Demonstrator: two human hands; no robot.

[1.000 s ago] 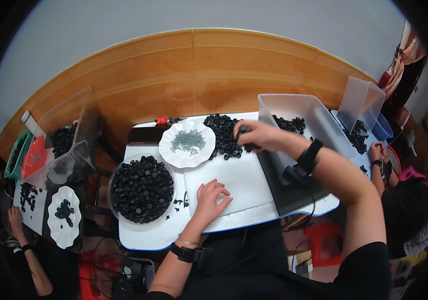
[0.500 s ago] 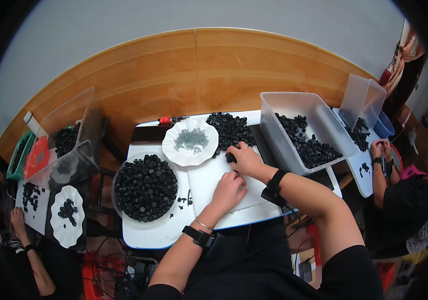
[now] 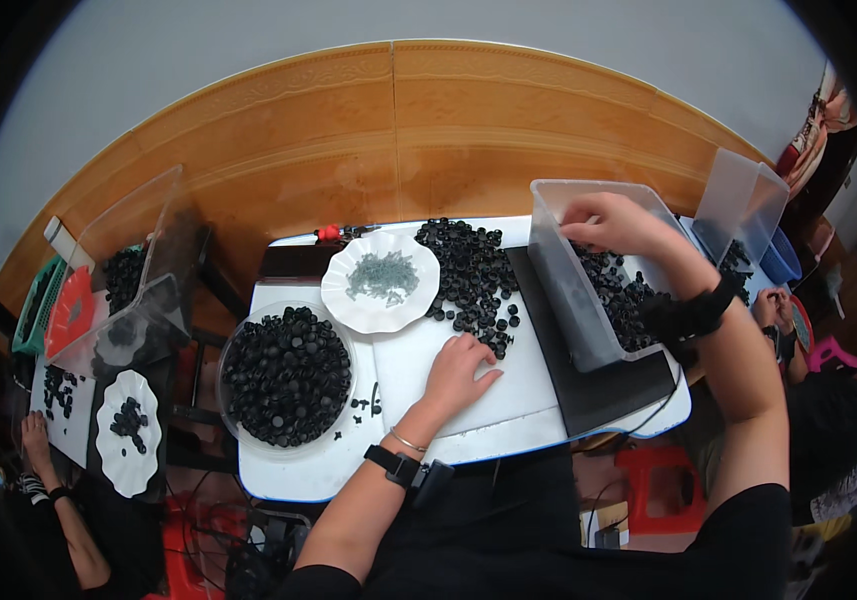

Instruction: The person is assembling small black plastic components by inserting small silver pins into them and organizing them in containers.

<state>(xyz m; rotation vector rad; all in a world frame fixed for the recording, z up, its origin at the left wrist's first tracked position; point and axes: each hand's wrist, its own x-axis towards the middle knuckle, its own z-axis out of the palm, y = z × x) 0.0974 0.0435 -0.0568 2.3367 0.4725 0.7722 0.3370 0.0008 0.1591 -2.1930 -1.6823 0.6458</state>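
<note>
Wall panel, 12 o'clock: orange-brown, ornamental band near its top
Loose pieces, 2 o'clock: black
Bin, 3 o'clock: cloudy pale grey
Stool, 4 o'clock: red
Tabletop, 6 o'clock: white, edged blue
Tub pieces, 8 o'clock: black
Basket, 9 o'clock: green
Scalloped plate, 10 o'clock: white; heaped bits grey-green

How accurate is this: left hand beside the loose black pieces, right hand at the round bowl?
Wrong on the right hand: the head view shows it at the rectangular bin, not the round bowl. The left hand is beside the loose black pieces.
</note>
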